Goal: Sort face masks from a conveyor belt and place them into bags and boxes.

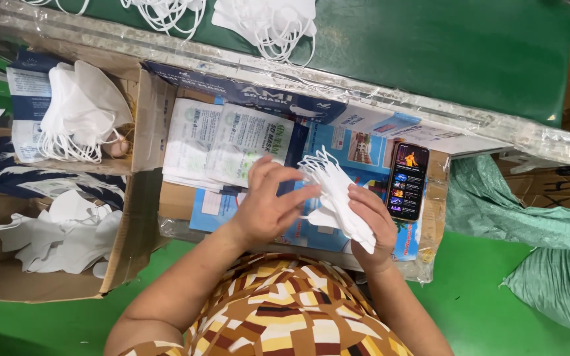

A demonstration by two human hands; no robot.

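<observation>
Both hands meet over a stack of folded white face masks [338,198], which sits just left of the phone [408,181] lying face-up with its screen lit; the right hand [374,227] cups the stack from below, fingers curled and closed around its lower edge, thumb hidden behind the masks; the left hand [268,204] rests against the stack's left side, fingers slightly spread and bent, their tips touching the top mask near its ear loops; the stack stands tilted, loops uppermost. Further left of the phone, beyond the left hand, flat printed mask packets [222,142] lie overlapping on a cardboard work surface [176,201] covered with blue printed sheets; far left of the phone, an open cardboard box [126,244] holds loose white masks [61,234], and above it another bundle of white masks [80,112] hangs with loops dangling. Above the phone runs a plastic-wrapped ledge [430,115], with a green conveyor belt [430,46] beyond it carrying more masks [265,20]; right of the phone, green sacks [536,224] slump on the green floor [470,303].
</observation>
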